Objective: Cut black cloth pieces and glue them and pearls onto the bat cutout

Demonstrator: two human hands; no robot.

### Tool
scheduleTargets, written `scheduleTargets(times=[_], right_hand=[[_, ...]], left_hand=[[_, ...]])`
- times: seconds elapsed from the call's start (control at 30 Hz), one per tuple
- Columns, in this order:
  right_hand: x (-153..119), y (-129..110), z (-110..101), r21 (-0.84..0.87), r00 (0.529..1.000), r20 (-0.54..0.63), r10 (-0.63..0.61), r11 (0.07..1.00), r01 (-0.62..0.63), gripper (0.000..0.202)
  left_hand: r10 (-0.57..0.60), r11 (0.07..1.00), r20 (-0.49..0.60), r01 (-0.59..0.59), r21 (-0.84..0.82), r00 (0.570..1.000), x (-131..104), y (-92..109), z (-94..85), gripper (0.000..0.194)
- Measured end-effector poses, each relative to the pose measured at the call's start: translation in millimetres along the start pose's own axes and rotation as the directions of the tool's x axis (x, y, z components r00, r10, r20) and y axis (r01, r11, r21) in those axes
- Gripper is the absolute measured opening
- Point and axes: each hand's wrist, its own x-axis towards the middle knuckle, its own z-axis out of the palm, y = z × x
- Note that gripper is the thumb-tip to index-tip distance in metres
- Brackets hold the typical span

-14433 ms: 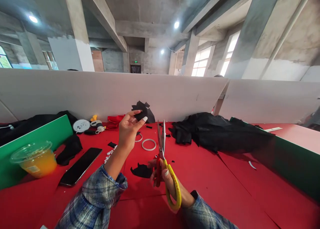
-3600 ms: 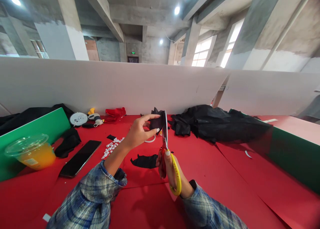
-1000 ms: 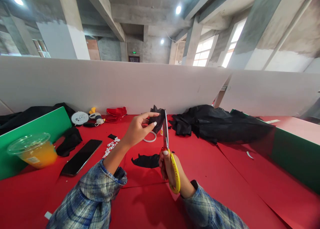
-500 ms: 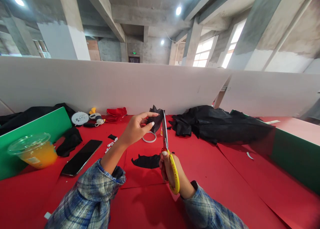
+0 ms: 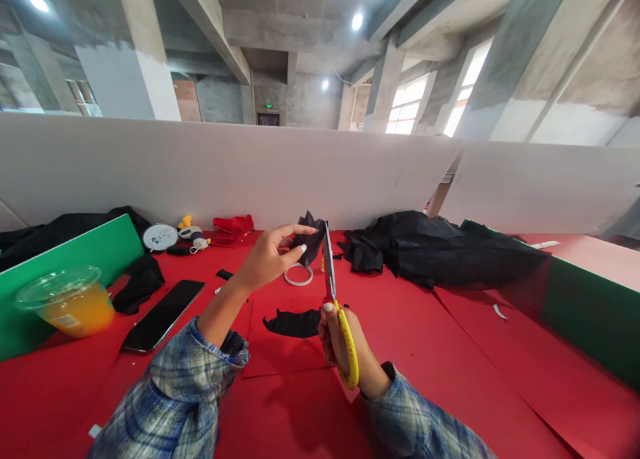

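Pinching jagged black fabric [image 5: 312,242] in left hand [image 5: 274,255], right hand [image 5: 340,335] gripping scissors [image 5: 329,265] upright at its edge.

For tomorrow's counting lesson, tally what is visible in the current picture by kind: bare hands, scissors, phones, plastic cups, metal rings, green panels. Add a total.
Left hand and right hand: 2
Scissors: 1
Phone: 1
Plastic cup: 1
Metal ring: 1
Left green panel and right green panel: 2
Total: 8
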Motion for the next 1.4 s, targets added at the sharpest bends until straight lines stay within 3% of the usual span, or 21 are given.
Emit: scheduleTargets(times=[0.53,0.83,1.13,1.4], right_hand=[[-1,0,-3,-0.042,0.998,0.048,-0.049,0.998,0.051,0.063],[-7,-1,-7,0.01,0.942,0.19,-0.275,0.961,0.278,0.07],[-9,5,-7,0.083,0.923,0.177,-0.342,0.94,0.332,0.056],[-15,-10,-8,-0.013,0.932,0.241,-0.272,0.959,0.284,0.061]], left_hand=[[0.039,0.997,0.049,-0.042,0.067,0.998,1,-4,-11.4,0.034],[0.023,0.998,0.036,-0.025,0.054,0.999,0,-1,-14.4,0.032],[0.037,0.999,-0.121,-0.041,-0.026,0.992,1,-9,-10.4,0.039],[0.1,0.995,-0.245,-0.096,0.03,0.964,2,-7,-6.0,0.044]])
